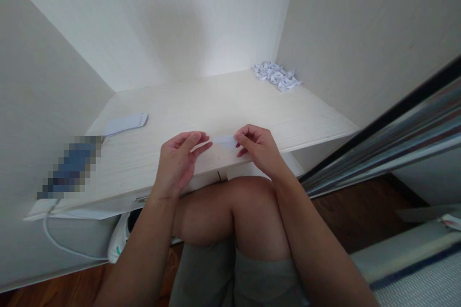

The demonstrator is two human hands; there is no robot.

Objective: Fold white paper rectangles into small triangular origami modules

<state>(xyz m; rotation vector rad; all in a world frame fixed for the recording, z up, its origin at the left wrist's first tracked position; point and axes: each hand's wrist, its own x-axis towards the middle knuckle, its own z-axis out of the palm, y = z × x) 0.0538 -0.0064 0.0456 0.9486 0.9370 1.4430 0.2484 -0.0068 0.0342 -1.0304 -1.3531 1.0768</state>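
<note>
A small white paper strip [224, 142] lies at the front edge of a pale wooden shelf [180, 115]. My left hand [180, 158] pinches its left end with fingers curled. My right hand [257, 146] pinches its right end with thumb and fingertips. Both hands hover just above the shelf's front edge, over my bent knee [245, 206].
A pile of small folded white papers [276, 76] sits in the back right corner. A flat stack of white paper [126, 123] lies at the left. A blurred blue object [72, 168] with a white cable [57, 240] rests at the left front. White walls enclose the shelf.
</note>
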